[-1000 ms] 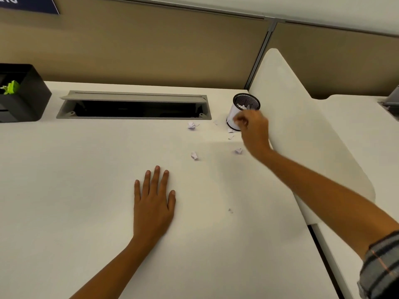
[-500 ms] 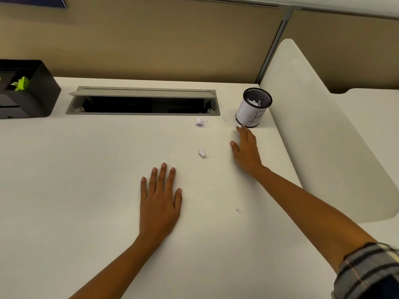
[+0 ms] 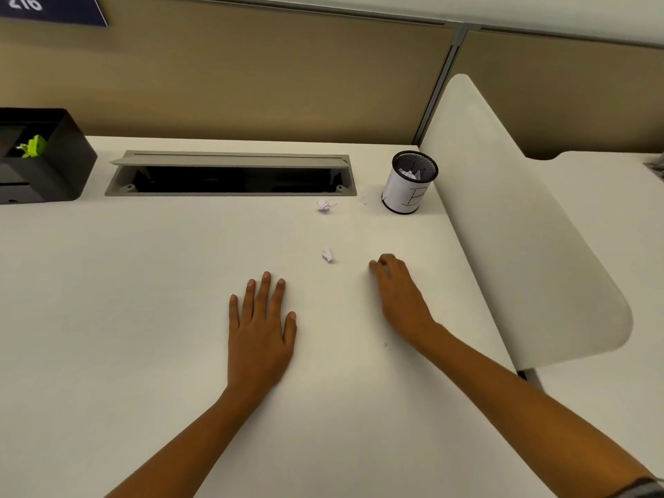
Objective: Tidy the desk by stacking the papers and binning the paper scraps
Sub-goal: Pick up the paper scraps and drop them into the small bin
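A pale cream counter (image 3: 143, 318) seen from above, with a person's two bare forearms reaching across it. The left hand (image 3: 260, 328) lies flat on the surface, palm down, fingers straight and slightly spread. The right hand (image 3: 399, 292) rests to its right with fingers curled and the fingertips (image 3: 381, 264) drawn together against the counter; I cannot tell whether they pinch anything.

A crumpled white paper scrap (image 3: 327, 254) lies between the two hands and a little beyond them, touching neither. A second, larger crumpled scrap (image 3: 323, 205) sits further back, just in front of a long grey cable hatch (image 3: 230, 174) set into the counter. A small flat scrap (image 3: 363, 200) lies just left of a white-wrapped black mesh cup (image 3: 409, 192), which stands upright at the back right corner and holds more white paper bits (image 3: 409, 173). A tiny fleck of paper (image 3: 388, 345) lies beside the right wrist.

A black desk organiser (image 3: 54, 167) holding something bright green (image 3: 34, 145) stands at the far left. A white rounded divider panel (image 3: 503, 228) runs along the counter's right edge.
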A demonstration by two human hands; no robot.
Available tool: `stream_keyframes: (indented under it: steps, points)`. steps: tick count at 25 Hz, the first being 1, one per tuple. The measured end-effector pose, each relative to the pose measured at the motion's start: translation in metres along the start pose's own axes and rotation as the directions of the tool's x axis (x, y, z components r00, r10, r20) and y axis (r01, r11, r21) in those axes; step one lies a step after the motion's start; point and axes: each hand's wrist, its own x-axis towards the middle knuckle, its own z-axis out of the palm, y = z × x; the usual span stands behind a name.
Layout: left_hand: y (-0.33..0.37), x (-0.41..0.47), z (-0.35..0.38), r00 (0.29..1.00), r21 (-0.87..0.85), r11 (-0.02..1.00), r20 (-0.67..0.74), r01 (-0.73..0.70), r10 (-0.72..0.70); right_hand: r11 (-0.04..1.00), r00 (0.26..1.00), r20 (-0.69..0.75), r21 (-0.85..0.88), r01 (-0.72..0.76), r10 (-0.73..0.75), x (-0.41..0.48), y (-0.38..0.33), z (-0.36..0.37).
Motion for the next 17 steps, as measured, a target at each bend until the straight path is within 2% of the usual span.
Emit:
stream_keyframes:
  steps: [2,4,7,9,11,14,17]
  points:
    - [0.000,0.000,0.000,1.000,-0.002,1.000,-0.003,-0.005,0.005,0.995,0.995,-0.043,-0.064,0.082,-0.085,-0.026,-0.001,0.004]
    - [0.001,-0.001,-0.001,1.000,-0.012,1.000,-0.008,-0.011,0.011,0.966,0.986,-0.056,-0.214,0.143,-0.159,-0.053,0.003,0.007]
    - [0.001,-0.002,-0.002,1.000,-0.023,1.000,-0.022,-0.020,0.019,0.976,0.994,0.024,-0.187,0.109,-0.107,-0.076,0.003,-0.004]
    - [0.003,-0.002,-0.003,0.999,-0.036,0.999,-0.035,-0.029,0.028,0.961,0.996,0.018,-0.260,0.090,-0.088,-0.091,-0.004,-0.008]
    - [0.003,-0.003,-0.006,0.999,-0.050,0.998,-0.038,-0.032,0.030,0.967,0.999,0.029,-0.251,0.036,-0.030,-0.103,-0.008,-0.014]
    - [0.004,-0.006,-0.006,0.998,-0.070,0.997,-0.046,-0.036,0.033,0.963,0.999,-0.026,-0.267,-0.040,0.034,-0.114,-0.008,-0.020]
    - [0.015,-0.011,-0.011,0.998,-0.176,0.983,-0.042,-0.048,0.041,0.973,0.989,-0.085,-0.184,-0.138,0.124,-0.130,-0.005,-0.023]
